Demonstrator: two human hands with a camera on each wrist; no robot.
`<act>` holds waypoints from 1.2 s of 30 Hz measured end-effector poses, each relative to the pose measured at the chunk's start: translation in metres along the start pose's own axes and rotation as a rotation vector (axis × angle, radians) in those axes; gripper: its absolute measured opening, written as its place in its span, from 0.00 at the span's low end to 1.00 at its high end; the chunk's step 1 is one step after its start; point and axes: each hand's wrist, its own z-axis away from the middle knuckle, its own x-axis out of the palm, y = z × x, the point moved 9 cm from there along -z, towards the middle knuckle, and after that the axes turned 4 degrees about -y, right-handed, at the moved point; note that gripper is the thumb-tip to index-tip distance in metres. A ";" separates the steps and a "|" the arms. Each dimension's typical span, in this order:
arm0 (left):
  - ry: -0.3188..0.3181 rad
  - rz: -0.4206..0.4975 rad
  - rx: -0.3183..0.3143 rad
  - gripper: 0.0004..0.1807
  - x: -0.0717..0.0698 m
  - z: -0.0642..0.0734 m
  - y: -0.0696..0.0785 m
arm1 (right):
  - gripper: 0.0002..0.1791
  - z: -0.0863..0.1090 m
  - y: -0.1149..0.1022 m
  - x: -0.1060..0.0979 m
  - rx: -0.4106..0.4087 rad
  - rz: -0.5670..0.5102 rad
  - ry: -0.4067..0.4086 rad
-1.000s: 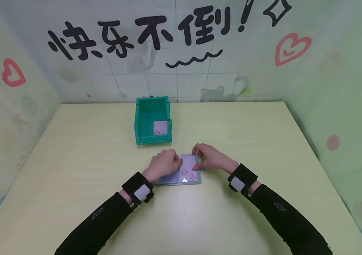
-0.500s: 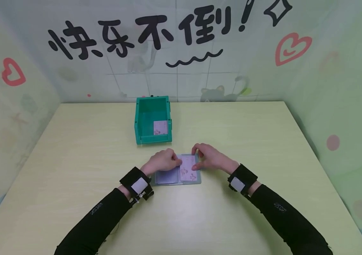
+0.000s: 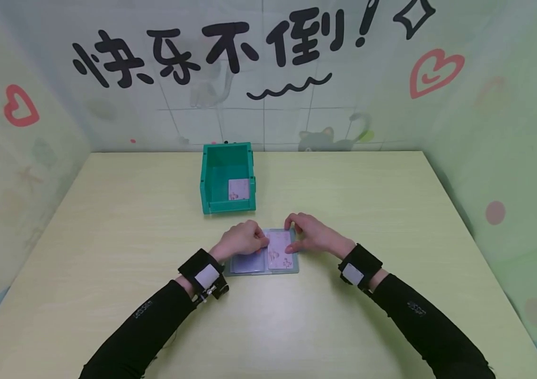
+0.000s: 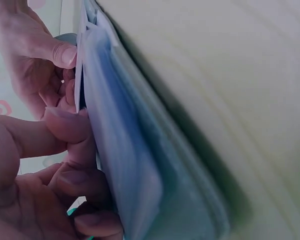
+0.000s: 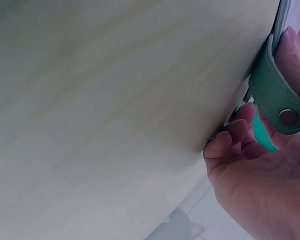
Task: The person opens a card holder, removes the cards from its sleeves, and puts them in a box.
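A pale blue-green card holder (image 3: 281, 272) lies spread out on the table in the head view. Its left side shows a bluish-purple clear sleeve (image 3: 248, 263); a pink floral card (image 3: 280, 256) lies on its right side. At that card's upper left edge, my left hand (image 3: 241, 239) pinches with thumb and forefinger. My right hand (image 3: 313, 233) grips the holder's right side, thumb on the card's right edge and fingers at the far edge. The right wrist view shows a green strap (image 5: 270, 92) with a metal snap beside that thumb. Whether the card is inside a sleeve I cannot tell.
Behind the holder stands a green open bin (image 3: 228, 206) with another pink card (image 3: 238, 189) inside. The pale wooden table (image 3: 121, 210) meets printed cloth walls at the back and sides.
My left hand has shifted slightly left and away from me, uncovering more of the purple sleeve and pink card. My right hand and the bin have stayed put.
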 end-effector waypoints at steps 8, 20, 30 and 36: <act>0.022 -0.027 -0.006 0.12 -0.001 0.001 -0.002 | 0.27 0.001 -0.001 0.001 -0.005 0.022 -0.017; 0.047 0.008 0.001 0.15 -0.007 0.007 -0.007 | 0.26 -0.001 0.001 0.003 0.007 0.029 -0.024; 0.044 0.072 0.060 0.14 -0.012 0.010 -0.008 | 0.27 0.000 0.001 0.003 0.005 0.031 -0.023; -0.017 0.188 0.031 0.12 -0.016 0.012 -0.015 | 0.26 0.000 0.003 0.004 0.022 0.016 -0.025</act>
